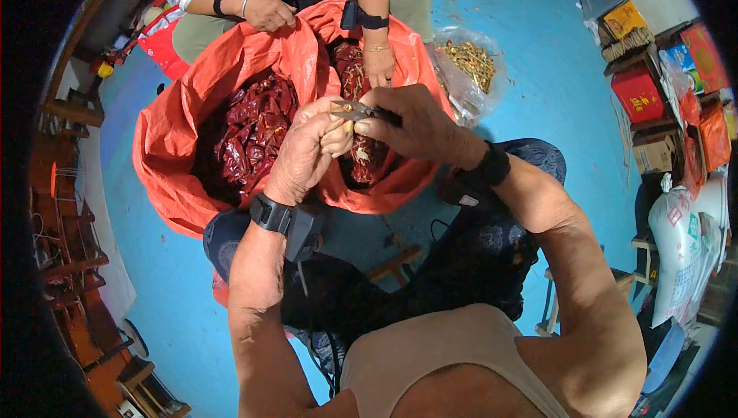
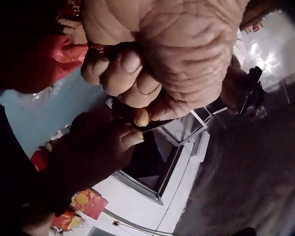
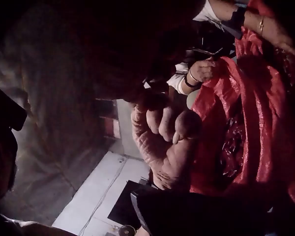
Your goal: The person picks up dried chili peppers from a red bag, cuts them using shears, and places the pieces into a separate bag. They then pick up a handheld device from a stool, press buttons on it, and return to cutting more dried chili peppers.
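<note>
Head view: over a lap, the right hand (image 1: 419, 122) is wrapped round the dark handles of a pair of scissors (image 1: 360, 109), whose blades point at the left hand (image 1: 307, 149). The left hand's fingers are bunched tight on a small piece. It is hidden among the fingertips, and I take it for one of the dried red chilies (image 1: 254, 126). The chilies fill the orange-red plastic sack (image 1: 165, 141) standing open on the blue floor just beyond the knees. Opposite, a second person (image 1: 269, 11) holds the sack's rim. Beside the sack lies a clear bag of pale cuttings (image 1: 470, 63).

The step in hand reads as a snip at the pinched piece. The blades sit right against the fingertips, so the cut calls for a short, controlled squeeze with the thumb kept back.

Red and yellow boxes (image 1: 638, 95) stacked at the right carry gold characters, and a white bag (image 1: 676, 241) has red and green print. None of it is sharp enough to read.

Left wrist view: the left fist fills the top of the frame, knuckles curled — its contents cannot be made out. A thin blade shows between it and the shadowed right hand below.

Right wrist view: this view is dark. The curled left hand sits in the middle, the red sack is to the right, and the second person's hand is at its edge. No writing shows here.
</note>
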Available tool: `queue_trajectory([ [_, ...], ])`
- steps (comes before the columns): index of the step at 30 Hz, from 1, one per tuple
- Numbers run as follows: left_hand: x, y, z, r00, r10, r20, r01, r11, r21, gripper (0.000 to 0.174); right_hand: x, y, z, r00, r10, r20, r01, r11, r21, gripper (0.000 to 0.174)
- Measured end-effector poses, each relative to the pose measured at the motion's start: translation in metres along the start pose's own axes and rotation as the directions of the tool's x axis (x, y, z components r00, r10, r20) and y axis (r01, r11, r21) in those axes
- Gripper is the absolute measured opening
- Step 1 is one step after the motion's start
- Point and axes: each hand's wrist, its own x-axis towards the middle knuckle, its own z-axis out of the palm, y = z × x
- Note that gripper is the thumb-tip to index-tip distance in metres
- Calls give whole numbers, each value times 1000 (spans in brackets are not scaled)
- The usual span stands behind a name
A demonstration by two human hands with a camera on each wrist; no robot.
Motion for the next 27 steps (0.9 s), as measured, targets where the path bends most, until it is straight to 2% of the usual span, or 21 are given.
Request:
queue_trajectory([
  [2, 1, -2, 0, 983, 5, 183, 29, 983, -179, 16, -1, -4, -6, 999, -29, 46, 29, 999, 19, 27],
  [3, 0, -3, 1, 983, 2, 186, 32, 983, -181, 16, -2, -6, -9, 994, -59, 91, 55, 998, 40, 23],
  [4, -4, -2, 7, 992, -59, 115, 84, 970, -227, 18, -2, -7, -9, 994, -53, 90, 50, 998, 38, 23],
  [6, -13, -8, 11, 988, -150, -41, 130, 941, -312, 28, -4, -9, -9, 991, -89, 97, 70, 980, 188, 29],
  [7, -13, -10, 10, 987, -156, -38, 136, 939, -316, 28, -6, -12, -12, 992, -82, 96, 63, 980, 187, 29],
  [9, -14, -13, 4, 932, -256, 258, 339, 867, -365, 33, -10, -17, -20, 971, -103, 215, 89, 993, 72, 30],
  [10, -14, -17, 0, 921, -289, 261, 361, 884, -295, 36, -12, -17, -20, 972, -97, 216, 83, 994, 70, 30],
  [11, -14, -20, -3, 920, -291, 262, 364, 883, -298, 36, -14, -16, -20, 968, -99, 232, 76, 992, 105, 31],
  [13, -15, -23, -6, 868, -324, 377, 462, 805, -373, 31, -18, -16, -17, 964, -101, 245, 67, 988, 141, 31],
  [15, -16, -22, -8, 870, -325, 370, 457, 813, -360, 29, -22, -19, -13, 959, 27, 281, -109, 954, 279, 31],
  [16, -16, -21, -9, 874, -322, 365, 448, 825, -344, 26, -22, -20, -13, 961, 29, 275, -109, 954, 279, 31],
  [18, -15, -17, -7, 879, -327, 346, 444, 826, -347, 24, -22, -24, -13, 952, 107, 286, -205, 919, 337, 32],
  [19, -14, -15, -5, 888, -326, 325, 434, 829, -353, 21, -23, -21, -10, 953, 110, 283, -206, 919, 337, 32],
  [21, -11, -11, -3, 894, -331, 301, 422, 849, -317, 18, -24, -12, -4, 993, 48, 112, -80, 952, 296, 32],
  [22, -9, -10, -2, 902, -333, 274, 406, 868, -284, 17, -23, -10, -8, 993, 49, 110, -80, 952, 296, 32],
  [24, -6, -16, -7, 914, -304, 270, 367, 902, -226, 17, -23, -7, -17, 995, 53, 85, -55, 998, 13, 33],
  [25, -5, -16, -5, 911, -309, 272, 372, 901, -224, 17, -23, -5, -18, 995, 56, 81, -58, 998, 14, 33],
  [27, -5, -20, 3, 951, -282, 127, 304, 930, -208, 16, -23, -3, -17, 989, 89, 121, -89, 996, -3, 33],
])
